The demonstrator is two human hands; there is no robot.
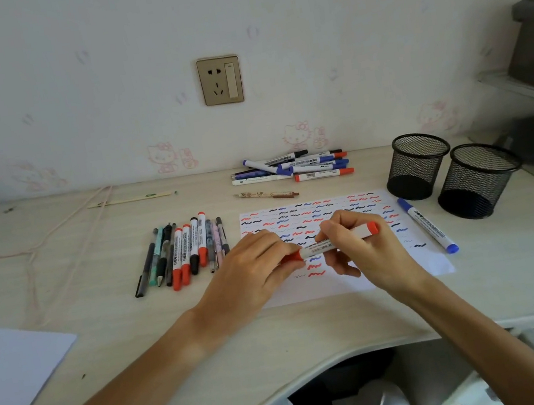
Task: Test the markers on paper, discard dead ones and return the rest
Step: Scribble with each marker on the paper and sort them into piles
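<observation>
A red marker (340, 239) lies level above the test paper (323, 214), which is covered in red, blue and black squiggles. My right hand (366, 250) grips the marker's white barrel. My left hand (251, 270) pinches its red cap end at the left. A blue marker (427, 225) lies on the paper's right edge. A row of markers and pens (183, 253) lies left of the paper. Another pile of markers (298, 166) sits behind it near the wall. Two black mesh pen cups (417, 164) (477, 179) stand at the right.
A brown patterned pen (268, 194) lies between the pile and the paper. A cord (65, 229) loops over the left of the desk, beside a wooden stick (130, 199). A white sheet (10, 372) lies at the front left. The desk's curved front edge (318, 368) is near my body.
</observation>
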